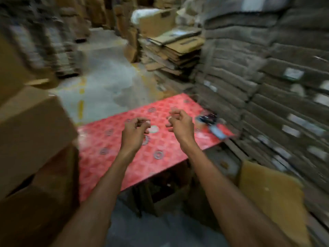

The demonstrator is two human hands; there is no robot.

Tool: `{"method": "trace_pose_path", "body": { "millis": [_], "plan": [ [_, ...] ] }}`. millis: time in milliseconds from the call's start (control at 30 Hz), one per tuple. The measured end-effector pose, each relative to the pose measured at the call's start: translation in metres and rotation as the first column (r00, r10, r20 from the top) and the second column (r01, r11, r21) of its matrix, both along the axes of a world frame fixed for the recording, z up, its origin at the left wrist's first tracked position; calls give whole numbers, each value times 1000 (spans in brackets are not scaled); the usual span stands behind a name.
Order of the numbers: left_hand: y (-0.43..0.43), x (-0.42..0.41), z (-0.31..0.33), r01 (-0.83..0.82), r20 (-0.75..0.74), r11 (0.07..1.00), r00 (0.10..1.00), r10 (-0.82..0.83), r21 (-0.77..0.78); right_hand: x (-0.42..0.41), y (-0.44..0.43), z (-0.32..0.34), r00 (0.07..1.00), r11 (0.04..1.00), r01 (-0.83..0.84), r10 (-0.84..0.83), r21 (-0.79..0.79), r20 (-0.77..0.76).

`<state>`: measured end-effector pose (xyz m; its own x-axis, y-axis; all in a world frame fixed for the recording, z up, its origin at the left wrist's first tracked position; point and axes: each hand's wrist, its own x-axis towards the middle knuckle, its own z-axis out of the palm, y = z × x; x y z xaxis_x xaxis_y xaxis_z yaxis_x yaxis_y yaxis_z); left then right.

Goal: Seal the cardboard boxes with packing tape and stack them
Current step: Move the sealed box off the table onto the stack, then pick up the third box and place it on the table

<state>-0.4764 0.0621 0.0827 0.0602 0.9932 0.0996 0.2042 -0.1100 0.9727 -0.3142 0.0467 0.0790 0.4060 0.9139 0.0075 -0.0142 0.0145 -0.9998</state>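
Both my hands hover over a red patterned table [110, 157]. My left hand [134, 131] has its fingers loosely curled and holds nothing. My right hand [179, 123] is also curled and holds nothing. A tape dispenser [209, 120] lies on the table's far right corner, to the right of my right hand and apart from it. Closed cardboard boxes [30, 132] are stacked at the left, beside the table. The frame is blurred by motion.
Tall stacks of flattened cardboard [276, 86] fill the right side. A lower pile of flat cartons [176, 50] lies behind the table with an open box [156, 22] on top. A yellowish board [270, 198] leans at the lower right. Grey floor [106, 77] stretches beyond.
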Motion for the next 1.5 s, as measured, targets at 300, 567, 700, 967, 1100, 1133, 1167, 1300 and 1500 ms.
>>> {"method": "trace_pose_path", "body": {
  "millis": [300, 567, 700, 967, 1100, 1133, 1167, 1300, 1500],
  "plan": [
    [-34, 251, -121, 416, -77, 844, 882, -465, -338, 230, -113, -124, 876, 825, 452, -482, -339, -5],
    [-75, 330, -227, 476, -140, 614, 708, -692, -630, 309, -179, -212, 777, 602, 550, -623, -579, 90],
    [-80, 361, -279, 429, -135, 503, 645, -752, -751, 338, -194, -251, 736, 511, 553, -670, -658, 99],
    [-103, 409, -395, 348, -122, 377, 575, -809, -858, 417, -246, -370, 707, 314, 467, -694, -827, 136],
    [-115, 440, -465, 239, -174, 413, 645, -744, -879, 455, -275, -445, 732, 211, 447, -645, -869, 221],
    [-117, 445, -482, 191, -186, 411, 673, -716, -891, 462, -282, -462, 715, 187, 456, -658, -870, 234],
    [-120, 448, -499, 145, -194, 406, 705, -682, -902, 470, -289, -479, 690, 163, 472, -680, -866, 248],
    [-132, 457, -545, 99, -142, 357, 795, -589, -929, 492, -312, -533, 676, 139, 439, -701, -887, 225],
    [-130, 469, -526, 103, -89, 404, 899, -430, -909, 496, -315, -536, 642, 245, 585, -722, -773, 257]
  ]
}}
